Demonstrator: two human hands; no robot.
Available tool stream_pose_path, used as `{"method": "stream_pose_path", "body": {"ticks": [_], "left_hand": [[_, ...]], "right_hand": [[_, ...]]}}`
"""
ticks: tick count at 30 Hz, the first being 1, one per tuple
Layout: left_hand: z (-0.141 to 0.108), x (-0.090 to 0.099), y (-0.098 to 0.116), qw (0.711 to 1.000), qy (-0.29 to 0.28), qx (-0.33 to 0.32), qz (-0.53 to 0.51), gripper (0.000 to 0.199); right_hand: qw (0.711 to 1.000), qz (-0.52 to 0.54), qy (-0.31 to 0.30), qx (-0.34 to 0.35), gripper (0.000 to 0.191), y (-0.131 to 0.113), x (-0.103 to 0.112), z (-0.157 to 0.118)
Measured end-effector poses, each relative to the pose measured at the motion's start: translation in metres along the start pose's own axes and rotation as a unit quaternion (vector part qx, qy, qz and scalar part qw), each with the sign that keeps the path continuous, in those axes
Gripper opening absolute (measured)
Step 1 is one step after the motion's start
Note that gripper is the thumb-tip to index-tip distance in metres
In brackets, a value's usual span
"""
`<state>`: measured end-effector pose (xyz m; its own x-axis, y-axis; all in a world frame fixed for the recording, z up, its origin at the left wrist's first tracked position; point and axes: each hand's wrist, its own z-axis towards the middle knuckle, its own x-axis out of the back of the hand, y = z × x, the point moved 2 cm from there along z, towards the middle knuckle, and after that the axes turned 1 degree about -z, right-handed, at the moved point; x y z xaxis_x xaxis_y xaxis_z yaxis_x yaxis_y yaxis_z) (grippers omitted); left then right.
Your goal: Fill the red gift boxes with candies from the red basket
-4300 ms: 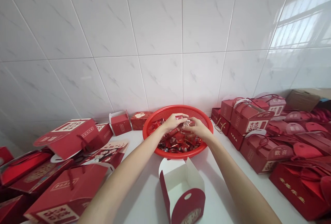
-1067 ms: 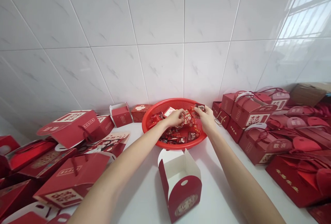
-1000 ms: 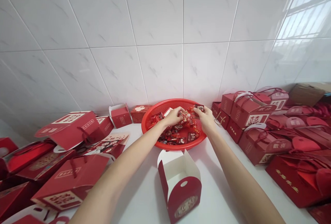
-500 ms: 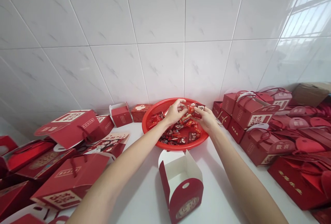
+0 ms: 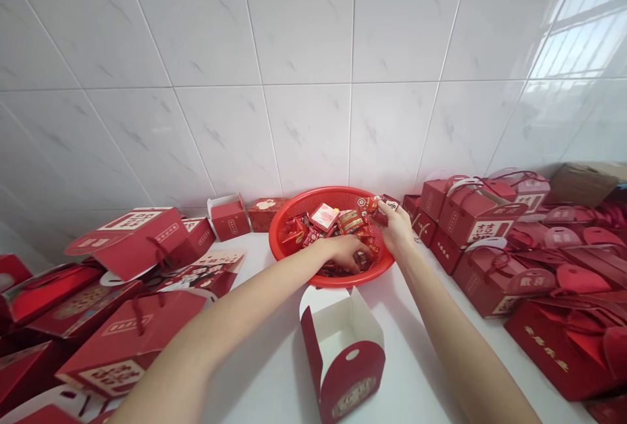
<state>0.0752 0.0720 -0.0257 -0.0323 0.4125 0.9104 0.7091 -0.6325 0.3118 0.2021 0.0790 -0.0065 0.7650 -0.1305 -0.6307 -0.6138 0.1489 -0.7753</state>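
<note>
Sweets (image 5: pixel 351 222) (wrapped) lie in a red basket (image 5: pixel 275 236).

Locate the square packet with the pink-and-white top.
Head view, near centre: the square packet lies in the red basket, beyond the left hand and just left of a gold-banded wrapped piece.

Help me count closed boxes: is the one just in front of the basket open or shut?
Open: the box has its flaps apart, its white inside showing between them.
</note>
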Motion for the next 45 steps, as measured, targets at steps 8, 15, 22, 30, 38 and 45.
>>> {"method": "stream_pose_path", "body": {"ticks": [8, 15, 22, 30, 38, 45], "left_hand": [[-0.007, 0.012, -0.013, 0.995, 0.084, 0.045, -0.009, 0.025], [-0.01, 0.023, -0.018, 0.982, 0.187, 0.008, -0.029, 0.026], [-0.016, 0.032, -0.013, 0.964, 0.264, 0.022, -0.021, 0.035], [-0.024, 0.031, -0.014, 0.982, 0.149, 0.11, -0.024, 0.027], [-0.022, 0.013, -0.006, 0.988, -0.047, 0.142, -0.023, 0.046], [-0.018, 0.014, 0.0, 0.989, 0.02, 0.144, 0.024, 0.026]], "right_hand": [[1.0, 0.005, -0.007, 0.004, 0.021, 0.0, -0.001, 0.001], [1.0, 0.001, -0.008, 0.006, 0.021, 0.0, 0.0, 0.002], [1.0, -0.004, -0.014, 0.006, 0.023, 0.0, 0.0, 0.001], [1.0, 0.0, -0.01, 0.003, 0.02, -0.001, -0.003, -0.002], [1.0, -0.015, -0.01, 0.009, 0.021, -0.002, -0.002, -0.003], [0.999, -0.031, -0.011, 0.012, 0.021, -0.003, -0.002, -0.003]]}}
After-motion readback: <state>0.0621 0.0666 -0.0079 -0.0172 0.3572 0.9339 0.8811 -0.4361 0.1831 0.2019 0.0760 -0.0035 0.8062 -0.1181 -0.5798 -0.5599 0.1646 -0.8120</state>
